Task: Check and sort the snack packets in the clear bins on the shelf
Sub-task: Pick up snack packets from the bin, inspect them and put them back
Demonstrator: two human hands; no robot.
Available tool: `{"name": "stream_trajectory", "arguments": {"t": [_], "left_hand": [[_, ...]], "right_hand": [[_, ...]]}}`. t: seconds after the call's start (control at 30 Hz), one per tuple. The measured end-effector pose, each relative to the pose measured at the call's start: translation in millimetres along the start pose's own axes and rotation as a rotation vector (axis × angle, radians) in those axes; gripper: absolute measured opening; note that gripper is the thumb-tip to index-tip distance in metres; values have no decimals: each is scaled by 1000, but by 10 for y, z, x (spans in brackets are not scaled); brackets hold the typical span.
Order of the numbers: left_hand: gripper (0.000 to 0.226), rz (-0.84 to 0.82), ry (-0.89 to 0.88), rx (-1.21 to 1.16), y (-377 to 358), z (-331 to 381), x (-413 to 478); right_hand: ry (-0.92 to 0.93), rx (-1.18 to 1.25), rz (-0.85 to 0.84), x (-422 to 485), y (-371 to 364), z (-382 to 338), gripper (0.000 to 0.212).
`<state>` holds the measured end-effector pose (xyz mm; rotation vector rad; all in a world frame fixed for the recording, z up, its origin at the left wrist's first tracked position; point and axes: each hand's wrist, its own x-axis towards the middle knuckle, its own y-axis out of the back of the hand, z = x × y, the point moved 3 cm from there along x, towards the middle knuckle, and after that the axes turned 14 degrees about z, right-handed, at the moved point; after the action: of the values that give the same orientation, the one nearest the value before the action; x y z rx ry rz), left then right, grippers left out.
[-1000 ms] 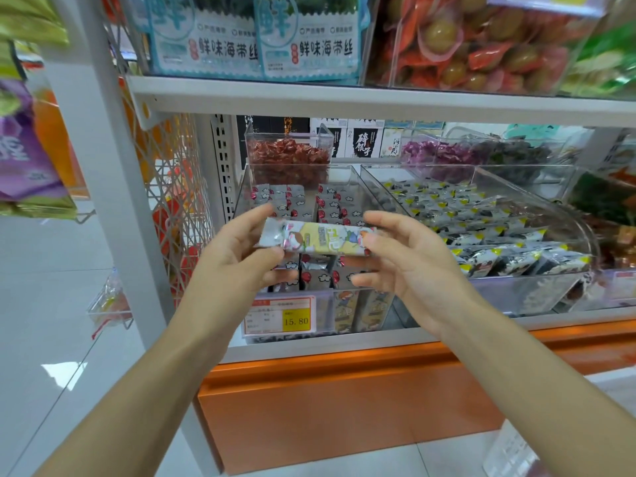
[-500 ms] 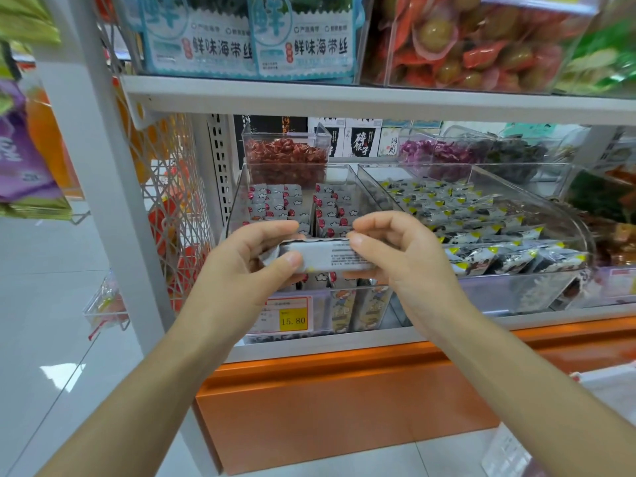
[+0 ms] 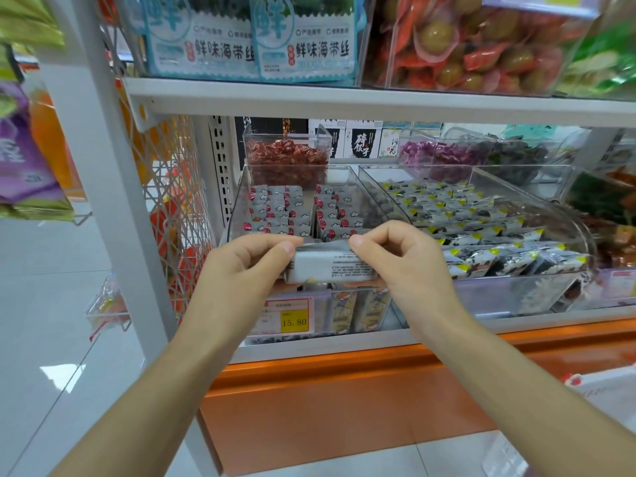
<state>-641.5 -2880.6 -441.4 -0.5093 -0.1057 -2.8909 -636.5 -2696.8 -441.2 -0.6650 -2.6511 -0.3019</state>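
Centre frame, left hand [image 3: 241, 266] and right hand [image 3: 402, 259] pinch a snack packet [image 3: 332, 266] by its ends, printed back tilted up, probably for reading; it hovers over the front of the left clear bin [image 3: 237, 215].

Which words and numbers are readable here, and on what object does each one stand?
"鲜味海带丝": on each of the two blue bags on the top shelf.
"15.80": on the yellow price tag.
"碎银子": on a box at the back.
Print on the packet: too small to read.
Other labels: blurred.
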Motion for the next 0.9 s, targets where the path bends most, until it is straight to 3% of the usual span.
{"name": "stream_trajectory", "arguments": {"t": [0.1,0.23,0.37,0.5,0.57,0.67,0.9], "left_hand": [[27,50,7,-13,29,-20,46],[31,71,59,-85,53,7,85],[28,93,-220,289,40,76,167],[47,-83,-351,664,-230,35,452],[46,-182,-297,838,-418,-32,660],[64,-257,-179,1033,-587,-191,992],[80,-320,-28,1133,-639,-449,1311]], "right_hand": [[-12,109,-108,-24,-34,-16,9],[56,56,-259,-4,-61,-53,36],[62,54,-101,135,7,-94,29],[115,-45,135,343,140,-82,19],[130,-113,181,415,174,-43,18],[138,-192,199,469,163,16,23],[126,-183,181,519,73,45,38]]}}
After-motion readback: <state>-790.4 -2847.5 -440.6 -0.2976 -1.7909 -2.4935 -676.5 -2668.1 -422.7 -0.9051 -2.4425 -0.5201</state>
